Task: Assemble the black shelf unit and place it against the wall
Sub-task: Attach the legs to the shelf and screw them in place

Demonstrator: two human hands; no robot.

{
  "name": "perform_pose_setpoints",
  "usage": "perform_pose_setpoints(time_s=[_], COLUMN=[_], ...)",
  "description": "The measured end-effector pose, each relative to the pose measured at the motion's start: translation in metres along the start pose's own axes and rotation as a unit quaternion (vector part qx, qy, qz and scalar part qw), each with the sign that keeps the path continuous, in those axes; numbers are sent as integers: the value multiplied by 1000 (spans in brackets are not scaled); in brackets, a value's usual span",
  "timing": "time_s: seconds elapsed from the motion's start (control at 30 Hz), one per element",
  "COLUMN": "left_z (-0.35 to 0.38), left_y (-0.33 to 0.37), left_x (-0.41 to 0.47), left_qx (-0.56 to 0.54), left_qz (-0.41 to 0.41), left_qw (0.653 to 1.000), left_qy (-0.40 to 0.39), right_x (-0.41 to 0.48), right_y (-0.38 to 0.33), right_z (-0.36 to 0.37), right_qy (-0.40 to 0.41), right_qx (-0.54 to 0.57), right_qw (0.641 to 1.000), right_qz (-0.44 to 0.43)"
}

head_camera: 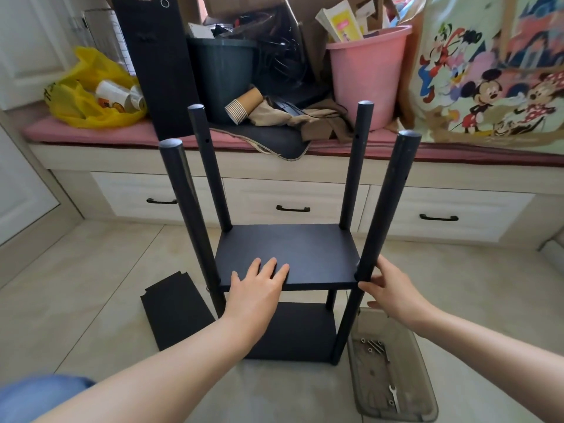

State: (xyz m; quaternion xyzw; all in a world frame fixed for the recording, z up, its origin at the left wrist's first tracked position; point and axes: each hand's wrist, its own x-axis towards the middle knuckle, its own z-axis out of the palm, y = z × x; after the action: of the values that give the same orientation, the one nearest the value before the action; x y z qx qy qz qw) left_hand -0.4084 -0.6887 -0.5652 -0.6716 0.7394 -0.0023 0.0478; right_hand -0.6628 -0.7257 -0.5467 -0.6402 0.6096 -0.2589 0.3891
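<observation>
A black shelf unit stands on the tiled floor in front of me, with four round black poles rising above its middle shelf board. A lower board sits beneath it. My left hand lies flat, fingers straight, on the front edge of the middle board. My right hand touches the front right pole where it meets the board's corner, fingers loosely bent behind it. A loose black board with notched corners lies on the floor to the left.
A clear plastic tray with screws and a small wrench lies on the floor at the right. Behind the unit runs a drawer bench with a pink cushion, carrying a pink bucket, a dark bin, a yellow bag and another black board standing upright.
</observation>
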Motion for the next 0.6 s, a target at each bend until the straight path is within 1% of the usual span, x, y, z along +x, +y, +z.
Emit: perform_pose_setpoints(time_s=[0.2, 0.37, 0.47, 0.53, 0.6], left_z=[11, 8, 3, 1, 0], left_y=[1, -2, -6, -9, -11], left_x=[-9, -20, -29, -36, -43], left_qx=[49, 15, 5, -2, -8], left_qz=[17, 25, 25, 25, 24], left_qw=[999, 999, 998, 997, 996], left_qy=[12, 39, 62, 73, 85], right_x=[-4, -17, -30, -41, -52], right_y=[-9, -20, -25, -28, -31], right_z=[0, -5, -4, 0, 10], right_qy=[7, 59, 82, 84, 63], right_qx=[-30, -20, -38, -41, -25], right_qw=[999, 996, 995, 994, 996], right_qz=[23, 61, 52, 56, 52])
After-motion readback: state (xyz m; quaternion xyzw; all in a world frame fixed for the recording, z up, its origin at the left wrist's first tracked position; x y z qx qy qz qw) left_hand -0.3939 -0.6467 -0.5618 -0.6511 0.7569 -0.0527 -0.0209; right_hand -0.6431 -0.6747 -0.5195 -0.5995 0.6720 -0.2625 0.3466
